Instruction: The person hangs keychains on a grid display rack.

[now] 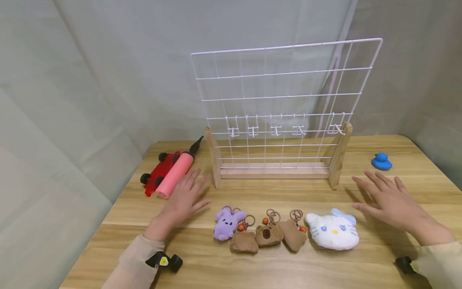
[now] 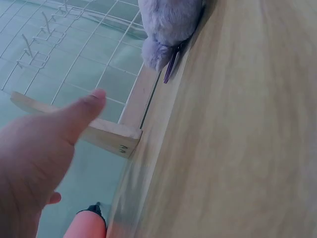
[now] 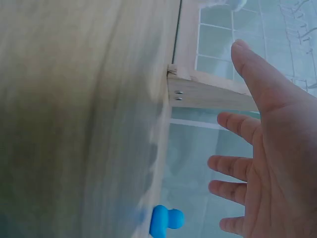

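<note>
Car and pump lie side by side at the left, both slanting away to the right. Just right of them is the left hand, fingers straight, thumb held apart, gripping nothing; whether its fingertips touch the pump I cannot tell. Inward of it and nearer the person, a row of plushes runs left to right across the table: the purple one closest to the left thumb, ears toward the rack, then three brown ones, and the white cat, its long axis crosswise. The purple and brown plushes have their rings on the far side, toward the rack, which stands behind the row with hooks facing the person. The right hand, fingers spread and holding nothing, is apart from the white cat, the nearest plush, which lies to its left and slightly nearer the person. Beyond this hand sits the duck.
</note>
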`<state>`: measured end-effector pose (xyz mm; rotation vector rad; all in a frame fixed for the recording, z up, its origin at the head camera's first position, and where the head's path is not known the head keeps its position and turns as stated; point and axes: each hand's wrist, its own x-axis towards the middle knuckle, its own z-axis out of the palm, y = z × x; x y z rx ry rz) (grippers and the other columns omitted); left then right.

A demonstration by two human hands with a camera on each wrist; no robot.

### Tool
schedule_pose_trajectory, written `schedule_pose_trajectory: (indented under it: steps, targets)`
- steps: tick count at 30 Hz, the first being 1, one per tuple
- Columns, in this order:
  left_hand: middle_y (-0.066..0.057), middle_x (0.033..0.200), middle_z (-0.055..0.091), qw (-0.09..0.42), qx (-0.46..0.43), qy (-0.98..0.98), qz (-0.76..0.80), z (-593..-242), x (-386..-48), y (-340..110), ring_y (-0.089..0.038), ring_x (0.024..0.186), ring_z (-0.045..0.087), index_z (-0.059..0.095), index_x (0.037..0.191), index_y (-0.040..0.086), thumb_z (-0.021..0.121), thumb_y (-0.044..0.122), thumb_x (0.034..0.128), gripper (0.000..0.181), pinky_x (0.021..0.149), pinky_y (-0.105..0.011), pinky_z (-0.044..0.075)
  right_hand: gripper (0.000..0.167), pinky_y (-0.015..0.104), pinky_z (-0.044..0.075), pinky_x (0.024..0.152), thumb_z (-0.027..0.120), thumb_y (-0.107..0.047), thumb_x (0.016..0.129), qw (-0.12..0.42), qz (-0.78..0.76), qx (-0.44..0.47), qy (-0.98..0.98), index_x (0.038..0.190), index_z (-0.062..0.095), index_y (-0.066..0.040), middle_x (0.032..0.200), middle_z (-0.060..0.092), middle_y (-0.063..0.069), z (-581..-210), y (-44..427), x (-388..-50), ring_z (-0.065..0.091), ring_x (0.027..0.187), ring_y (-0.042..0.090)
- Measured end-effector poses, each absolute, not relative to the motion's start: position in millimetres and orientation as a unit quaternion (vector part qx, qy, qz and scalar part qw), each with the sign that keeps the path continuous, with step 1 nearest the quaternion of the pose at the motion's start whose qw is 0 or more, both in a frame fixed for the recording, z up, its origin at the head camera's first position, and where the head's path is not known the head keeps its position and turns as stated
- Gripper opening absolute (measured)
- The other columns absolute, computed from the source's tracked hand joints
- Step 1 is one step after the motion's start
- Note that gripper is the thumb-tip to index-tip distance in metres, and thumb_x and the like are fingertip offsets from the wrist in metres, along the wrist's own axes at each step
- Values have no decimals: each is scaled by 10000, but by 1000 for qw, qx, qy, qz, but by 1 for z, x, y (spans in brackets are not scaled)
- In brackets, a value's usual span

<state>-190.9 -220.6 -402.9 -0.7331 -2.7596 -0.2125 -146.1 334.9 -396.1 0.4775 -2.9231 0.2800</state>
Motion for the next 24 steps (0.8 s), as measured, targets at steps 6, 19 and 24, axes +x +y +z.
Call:
schedule_pose_trajectory:
  steps: [6, 19, 24]
  targets:
    - [-193, 1474, 414, 167, -256, -946, -108, -398, -193, -218, -366, 1352, 397, 423, 1428, 96, 720, 392, 832, 729, 1103, -549, 354, 760, 743, 140, 1062, 656, -473, 861, 88, 96, 166, -977, 1480, 343, -163, 1426, 390, 316, -385, 333, -142, 380, 1234, 561]
    - [-156, 1347, 543, 185, -232, -926, -233, -396, -198, -214, -332, 1221, 500, 475, 1363, 27, 736, 213, 838, 615, 1039, -506, 424, 656, 631, 464, 823, 620, -442, 906, 33, 114, 152, -981, 1399, 438, -51, 1305, 531, 311, -351, 322, -130, 543, 1113, 522]
    - [-185, 1270, 575, 179, -215, -906, -317, -397, -202, -211, -323, 1103, 552, 480, 1343, -3, 758, 107, 805, 616, 870, -474, 528, 590, 581, 501, 789, 658, -408, 886, 43, 116, 166, -978, 1323, 521, -34, 1208, 615, 256, -342, 314, -125, 618, 1035, 424]
